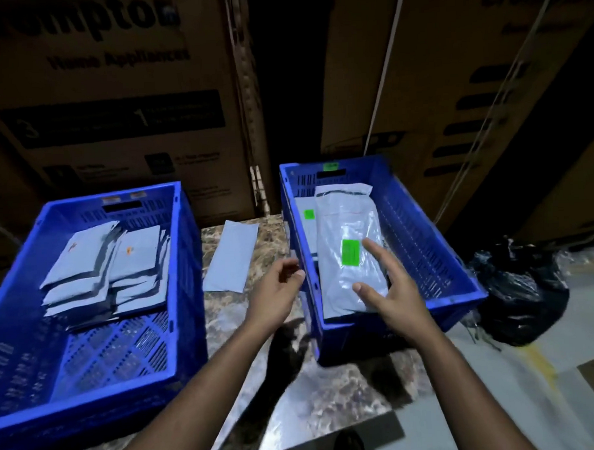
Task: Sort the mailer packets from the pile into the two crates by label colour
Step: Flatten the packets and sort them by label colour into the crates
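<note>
Two blue crates stand on a marbled table. The left crate (185, 263) holds several grey mailer packets (103, 267) with small orange labels. In the right crate (425, 239) a grey packet with a green label (348, 229) lies on top of others; another green label (309, 214) shows behind it. My right hand (390, 288) hovers over that top packet's near end with fingers spread, thumb touching it. My left hand (278, 293) hangs loosely curled beside the right crate's left wall, holding nothing. One grey mailer packet (230, 255) lies face down on the table between the crates.
Large cardboard boxes (113, 107) rise right behind the table. A black plastic bag (519, 290) sits on the floor to the right of the right crate. The table's near edge (298, 442) ends just below my forearms.
</note>
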Action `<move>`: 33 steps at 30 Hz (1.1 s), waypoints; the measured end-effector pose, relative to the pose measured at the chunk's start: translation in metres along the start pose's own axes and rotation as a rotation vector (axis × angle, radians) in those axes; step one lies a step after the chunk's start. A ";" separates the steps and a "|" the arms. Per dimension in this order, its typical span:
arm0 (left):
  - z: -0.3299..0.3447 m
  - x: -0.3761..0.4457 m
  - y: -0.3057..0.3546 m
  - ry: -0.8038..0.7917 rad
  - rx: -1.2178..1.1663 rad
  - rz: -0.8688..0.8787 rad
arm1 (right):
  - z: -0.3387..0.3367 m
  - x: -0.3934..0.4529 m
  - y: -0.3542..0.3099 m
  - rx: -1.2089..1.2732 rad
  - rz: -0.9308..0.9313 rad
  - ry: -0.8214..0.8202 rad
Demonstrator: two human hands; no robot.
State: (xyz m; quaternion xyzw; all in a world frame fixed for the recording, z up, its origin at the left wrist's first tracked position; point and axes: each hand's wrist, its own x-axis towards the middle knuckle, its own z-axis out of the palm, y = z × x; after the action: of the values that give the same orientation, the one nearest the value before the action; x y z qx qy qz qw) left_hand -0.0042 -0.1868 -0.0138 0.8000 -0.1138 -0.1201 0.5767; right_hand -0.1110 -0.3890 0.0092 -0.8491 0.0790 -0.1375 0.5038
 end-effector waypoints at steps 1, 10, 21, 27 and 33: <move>0.007 0.016 0.003 0.009 0.120 0.043 | -0.012 0.020 0.013 -0.043 0.003 0.017; 0.060 0.128 0.008 0.008 0.723 0.088 | -0.048 0.213 0.118 -0.340 0.208 -0.178; 0.076 0.127 -0.005 0.089 0.771 0.095 | -0.013 0.264 0.166 -0.459 0.384 -0.200; 0.075 0.120 0.001 0.186 0.739 0.122 | -0.015 0.254 0.148 -0.542 0.367 -0.155; 0.053 0.095 -0.001 0.178 0.665 0.178 | -0.011 0.215 0.095 -0.487 0.244 0.012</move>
State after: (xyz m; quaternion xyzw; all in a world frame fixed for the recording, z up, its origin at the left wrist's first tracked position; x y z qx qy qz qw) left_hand 0.0689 -0.2645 -0.0364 0.9383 -0.1652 0.0442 0.3007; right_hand 0.0898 -0.5025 -0.0361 -0.9287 0.2144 -0.0576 0.2970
